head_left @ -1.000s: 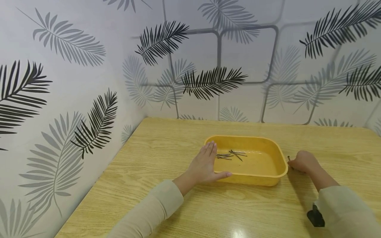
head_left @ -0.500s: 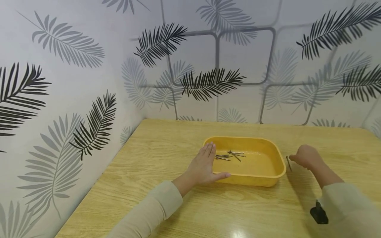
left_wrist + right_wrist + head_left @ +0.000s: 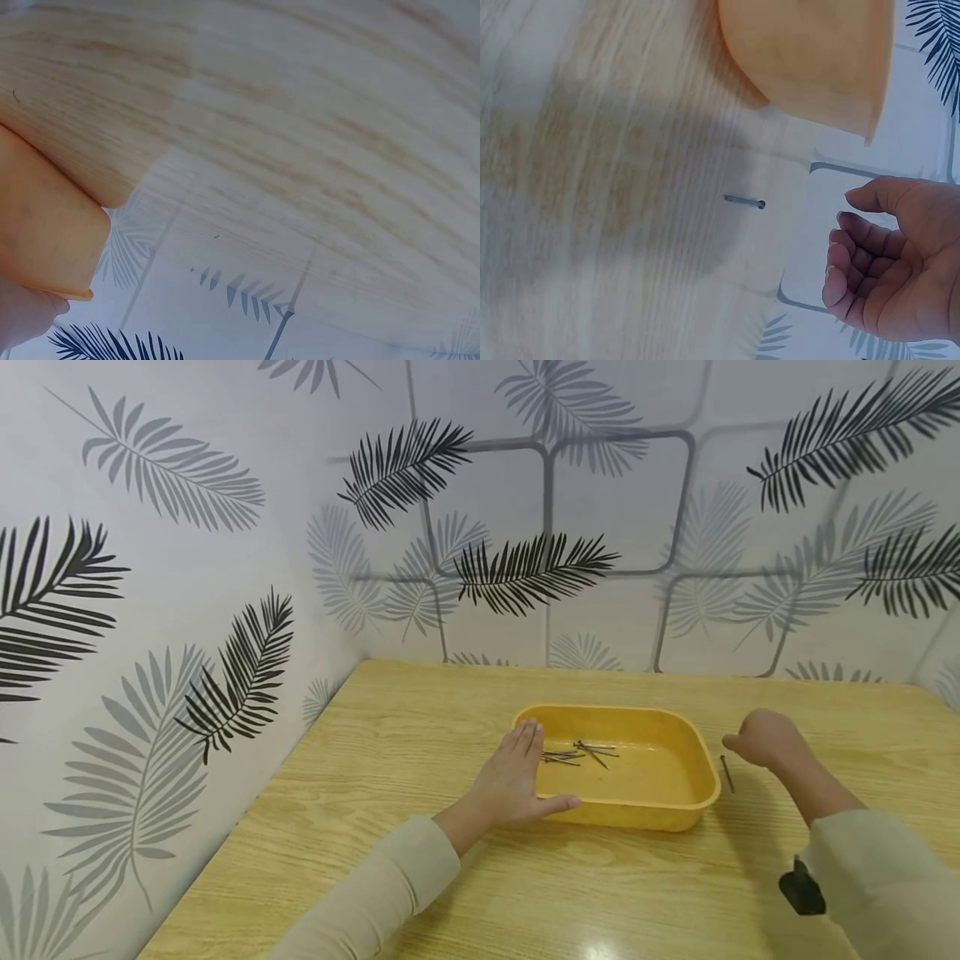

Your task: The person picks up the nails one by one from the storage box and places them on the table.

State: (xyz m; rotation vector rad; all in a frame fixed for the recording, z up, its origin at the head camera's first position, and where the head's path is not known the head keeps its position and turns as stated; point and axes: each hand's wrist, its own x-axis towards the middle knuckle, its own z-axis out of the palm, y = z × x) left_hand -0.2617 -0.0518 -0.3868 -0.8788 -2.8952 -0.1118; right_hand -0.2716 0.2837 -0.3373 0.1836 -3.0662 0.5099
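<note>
While left hand lies flat, fingers straight, against left rim of yellow rectangular plastic tray, right hand has lifted off light wood-grain desk. Right grip now loosely curled, empty; thin grey steel nail released, lying on desk just right of tray, outside it. Judgement: pickup failed or abandoned. Several like nails lie inside tray. No brands, labels or writing legible.
</note>
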